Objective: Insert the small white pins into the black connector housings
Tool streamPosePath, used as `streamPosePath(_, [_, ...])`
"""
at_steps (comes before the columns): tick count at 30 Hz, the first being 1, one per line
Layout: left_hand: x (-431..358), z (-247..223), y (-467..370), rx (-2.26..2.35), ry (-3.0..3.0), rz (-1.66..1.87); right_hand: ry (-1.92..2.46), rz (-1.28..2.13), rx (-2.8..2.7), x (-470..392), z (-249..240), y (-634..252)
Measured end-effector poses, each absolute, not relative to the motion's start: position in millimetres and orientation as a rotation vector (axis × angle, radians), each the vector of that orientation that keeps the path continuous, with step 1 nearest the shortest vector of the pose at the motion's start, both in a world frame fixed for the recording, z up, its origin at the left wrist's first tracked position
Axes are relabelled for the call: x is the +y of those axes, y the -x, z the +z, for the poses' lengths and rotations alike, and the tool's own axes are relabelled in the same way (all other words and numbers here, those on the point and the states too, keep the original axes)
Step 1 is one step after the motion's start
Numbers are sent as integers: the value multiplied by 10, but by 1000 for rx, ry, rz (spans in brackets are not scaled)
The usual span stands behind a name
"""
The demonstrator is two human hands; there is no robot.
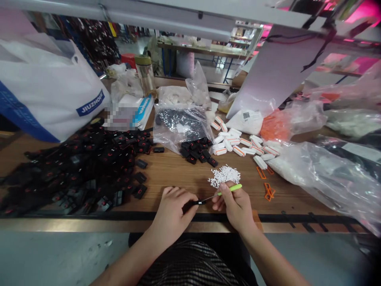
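Workshop, prob. small-parts assembly: worktop (175, 169) w/ a lg. heap of loose black pcs. (101, 159), plus matching white pcs. (234, 141), tiny white pins (225, 174) & a hand tool (238, 187) in use. Bags (180, 123) of parts at back & on R; in b/g, 2nd table (205, 48) w/ blue legs.

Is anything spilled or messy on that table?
Nothing looks clearly broken or knocked over. A bit untidy, though: a few thin orange frames lie askew to the right of the right hand, some overlapping. The tiny white pieces sit loose in one heap, perhaps on purpose.
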State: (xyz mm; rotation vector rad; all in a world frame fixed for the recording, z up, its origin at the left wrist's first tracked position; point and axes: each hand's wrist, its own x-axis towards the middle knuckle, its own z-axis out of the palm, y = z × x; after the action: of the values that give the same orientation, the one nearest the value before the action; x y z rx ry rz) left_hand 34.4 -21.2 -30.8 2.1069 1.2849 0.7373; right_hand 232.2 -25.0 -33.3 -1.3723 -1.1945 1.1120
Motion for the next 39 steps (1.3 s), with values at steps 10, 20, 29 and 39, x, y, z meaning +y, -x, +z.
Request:
streamPosePath(10, [-211, -326, -337, 1276, -2094, 749, 1384, 1053, -1229, -304, -366, -2313])
streamPosePath(20, [-226, -309, -328, 1258, -2090, 747, 1461, 903, -1464, -322, -270, -2295])
streamPosePath(29, [-223, -313, -328, 1261, -2088, 752, 1377, 895, -1301, -369, -373, -2266])
streamPosePath(39, [-215, -330, -334, 1259, -2085, 764, 1359, 920, -1333, -351, -377, -2261])
